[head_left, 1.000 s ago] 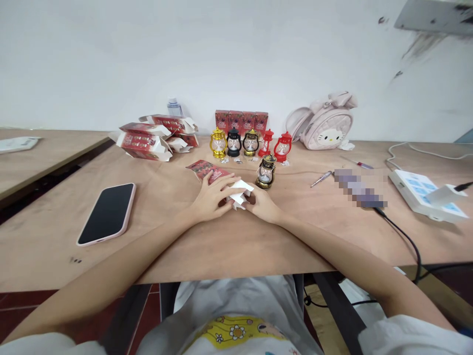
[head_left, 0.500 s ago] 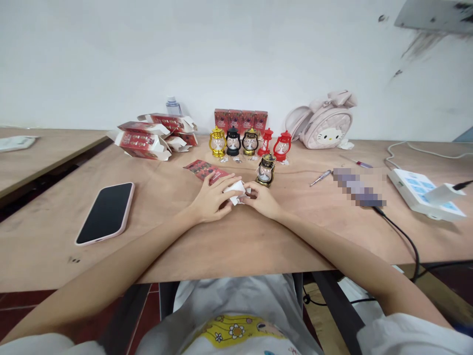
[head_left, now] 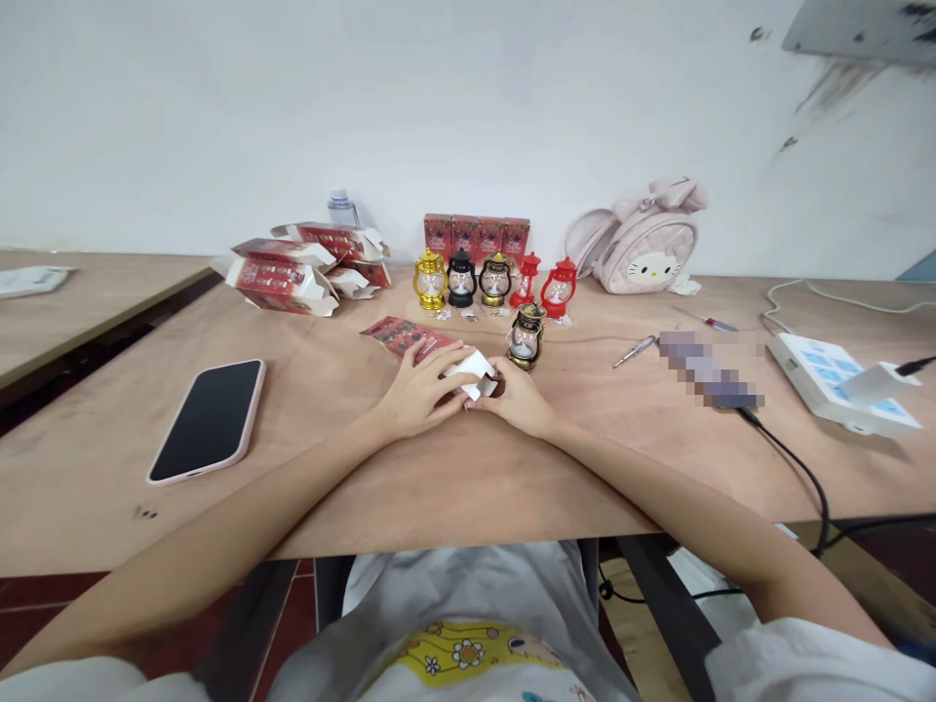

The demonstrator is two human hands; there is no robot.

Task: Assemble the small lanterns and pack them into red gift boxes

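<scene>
A red printed cardboard box (head_left: 407, 337) lies slantwise on the table, its white end flaps facing right. My left hand (head_left: 420, 395) is laid over its near end, the thumb and fingers gripping it around the flaps. At the white flaps, my right hand (head_left: 518, 402) pinches an edge between thumb and fingers; part of that grip is hidden. Just beyond my right hand stands a bronze-coloured mini lantern (head_left: 526, 337), upright and apart from the fingers.
Several small lanterns (head_left: 461, 283) stand in a row before upright red boxes (head_left: 465, 236). Opened red cartons (head_left: 278, 283) are piled at left, above a phone (head_left: 209, 419). Rightward are a pink bag (head_left: 647, 249), screwdriver (head_left: 635, 352), blurred-out device (head_left: 706, 370) and power strip (head_left: 840, 380).
The white flaps at the box's end have spread wider, showing an opening. My right hand has shifted its fingers on them. My left hand stays on the box.
</scene>
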